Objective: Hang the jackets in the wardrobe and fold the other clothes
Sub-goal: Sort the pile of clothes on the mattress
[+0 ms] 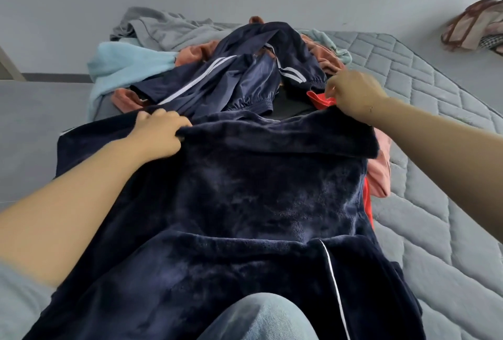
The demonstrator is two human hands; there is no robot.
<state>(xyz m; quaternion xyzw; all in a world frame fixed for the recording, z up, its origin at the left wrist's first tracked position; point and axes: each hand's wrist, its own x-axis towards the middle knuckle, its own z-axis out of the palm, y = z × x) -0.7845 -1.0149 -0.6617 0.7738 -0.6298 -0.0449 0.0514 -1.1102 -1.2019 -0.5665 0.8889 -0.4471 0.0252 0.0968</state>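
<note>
A dark navy fleece garment point(261, 203) with thin white piping lies spread over the bed's near end and my knee. My left hand point(160, 132) grips its far folded edge at the left. At the right corner of that same edge, my right hand point(351, 94) pinches the fabric. Behind it lies a heap of clothes: a shiny navy track jacket point(245, 78) with white stripes, a light blue garment point(122, 67), a salmon pink piece point(378, 170), a red piece point(321, 100) and a grey one point(163, 26).
The grey quilted mattress point(424, 121) stretches to the right of the heap. A pinkish bag point(473, 26) sits by the wall at the far right. Grey floor point(32, 127) lies to the left of the bed. My knee in light jeans point(261, 318) is at the bottom.
</note>
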